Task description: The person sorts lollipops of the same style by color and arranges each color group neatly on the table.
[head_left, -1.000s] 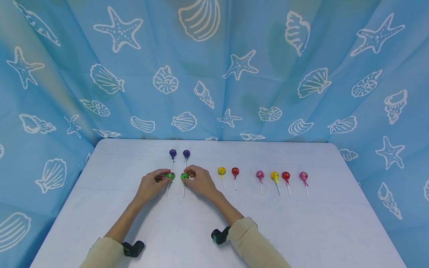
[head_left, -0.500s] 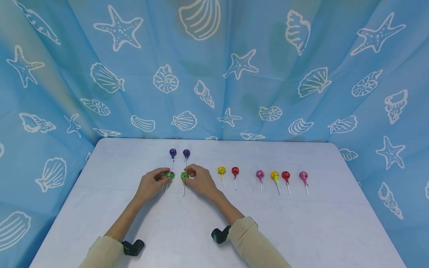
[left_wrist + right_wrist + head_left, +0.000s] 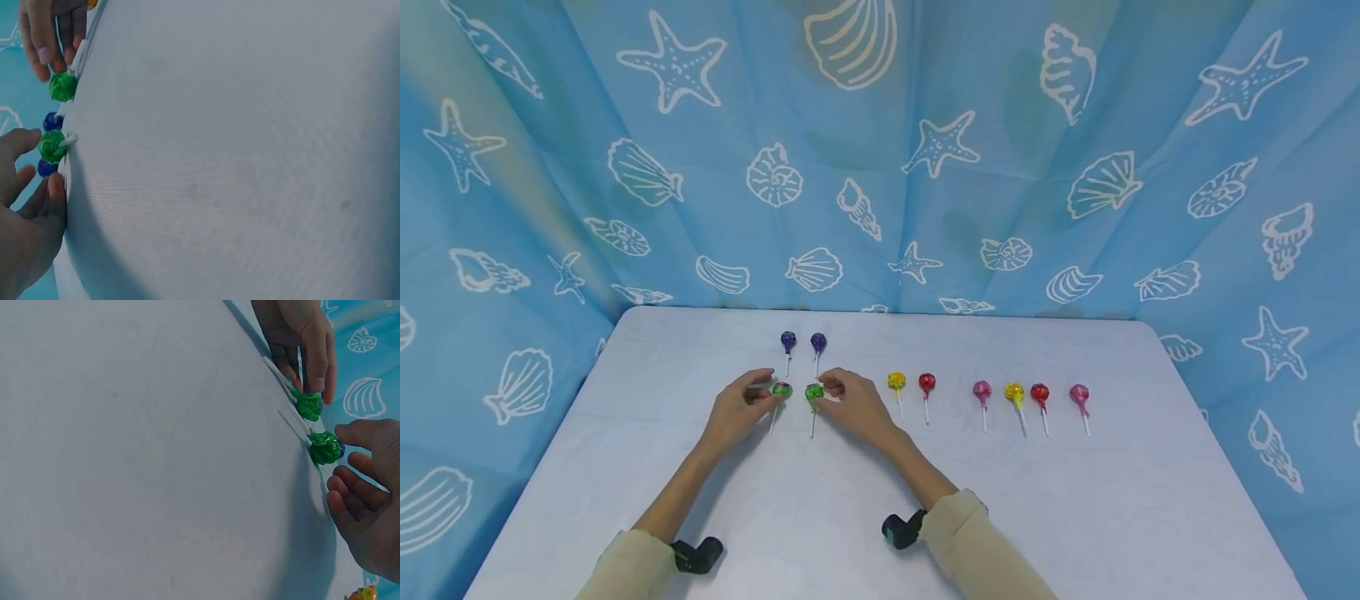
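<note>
Two green-wrapped lollipops lie side by side on the white table, sticks toward the person. At the left one (image 3: pixel 782 390), my left hand (image 3: pixel 735 414) has thumb and fingers parted, fingertips right by the candy head. Beside the right one (image 3: pixel 814 392), my right hand (image 3: pixel 859 410) is likewise spread, its thumb and fingers apart in the right wrist view. That view shows a gap between the right fingers (image 3: pixel 337 487) and the nearer green candy (image 3: pixel 326 448). Just beyond the green pair lie two purple lollipops (image 3: pixel 787 340), heads away from the person.
Right of the hands lie a yellow lollipop (image 3: pixel 897 381) and a red lollipop (image 3: pixel 927 382). Farther right, a pink lollipop (image 3: pixel 982 390), another yellow, another red and another pink form a row. A blue shell-patterned curtain (image 3: pixel 880 167) hangs behind the white table (image 3: pixel 850 517).
The fingers of both hands have loosened and spread from the green lollipops they held. The right hand and forearm have shifted slightly right; the lollipops lie nearly where they were.
</note>
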Action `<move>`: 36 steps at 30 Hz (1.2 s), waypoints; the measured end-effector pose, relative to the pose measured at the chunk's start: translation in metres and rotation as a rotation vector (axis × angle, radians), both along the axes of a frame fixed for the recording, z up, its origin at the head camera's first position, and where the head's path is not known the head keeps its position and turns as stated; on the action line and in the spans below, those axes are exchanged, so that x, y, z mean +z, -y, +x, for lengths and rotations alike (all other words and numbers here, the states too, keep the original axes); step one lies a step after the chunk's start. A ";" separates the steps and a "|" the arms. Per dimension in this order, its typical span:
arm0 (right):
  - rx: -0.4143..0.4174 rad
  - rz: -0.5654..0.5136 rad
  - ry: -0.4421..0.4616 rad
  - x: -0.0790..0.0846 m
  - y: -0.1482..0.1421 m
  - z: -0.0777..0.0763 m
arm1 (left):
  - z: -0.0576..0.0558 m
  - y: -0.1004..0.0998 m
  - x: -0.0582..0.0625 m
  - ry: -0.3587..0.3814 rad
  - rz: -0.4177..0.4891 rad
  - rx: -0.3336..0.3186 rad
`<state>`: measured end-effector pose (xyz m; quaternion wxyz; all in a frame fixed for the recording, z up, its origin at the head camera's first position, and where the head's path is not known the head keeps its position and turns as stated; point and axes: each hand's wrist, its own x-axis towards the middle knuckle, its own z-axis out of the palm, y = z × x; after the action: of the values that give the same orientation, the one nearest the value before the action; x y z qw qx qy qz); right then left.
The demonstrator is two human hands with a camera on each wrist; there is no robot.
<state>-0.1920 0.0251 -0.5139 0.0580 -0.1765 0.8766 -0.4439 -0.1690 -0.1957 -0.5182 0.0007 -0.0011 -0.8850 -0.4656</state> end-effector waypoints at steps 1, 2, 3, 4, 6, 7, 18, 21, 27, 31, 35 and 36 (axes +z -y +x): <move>-0.001 0.001 -0.003 0.001 -0.003 0.001 | 0.000 0.000 0.001 -0.010 0.008 0.006; -0.003 0.001 -0.007 0.002 -0.007 0.002 | 0.000 -0.001 0.001 -0.026 0.010 0.011; -0.005 0.002 -0.010 0.004 -0.011 0.004 | 0.000 -0.002 0.002 -0.045 0.017 0.017; -0.008 0.001 -0.013 0.006 -0.015 0.005 | 0.001 -0.003 0.004 -0.065 0.023 0.022; -0.006 -0.014 -0.031 0.010 -0.025 0.007 | 0.002 -0.007 0.007 -0.111 0.034 0.026; -0.009 -0.016 -0.035 0.012 -0.029 0.009 | 0.002 -0.009 0.009 -0.134 0.039 0.024; -0.017 -0.043 -0.170 0.027 -0.092 0.014 | 0.007 -0.046 0.023 -0.257 0.122 -0.111; -0.062 -0.017 -0.168 0.032 -0.111 0.014 | 0.009 -0.058 0.027 -0.233 0.184 -0.154; -0.142 0.038 -0.164 0.042 -0.143 0.017 | 0.012 -0.080 0.028 -0.211 0.257 -0.228; -0.163 0.046 -0.182 0.043 -0.161 0.018 | 0.012 -0.093 0.025 -0.194 0.272 -0.249; -0.179 0.050 -0.190 0.042 -0.180 0.020 | 0.010 -0.104 0.023 -0.177 0.285 -0.272; -0.186 0.053 -0.188 0.041 -0.185 0.020 | 0.010 -0.107 0.025 -0.168 0.288 -0.280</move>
<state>-0.1721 0.2098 -0.4729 -0.0611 -0.1338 0.9021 -0.4056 -0.1591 -0.0884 -0.4937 0.0101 -0.1628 -0.7973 -0.5811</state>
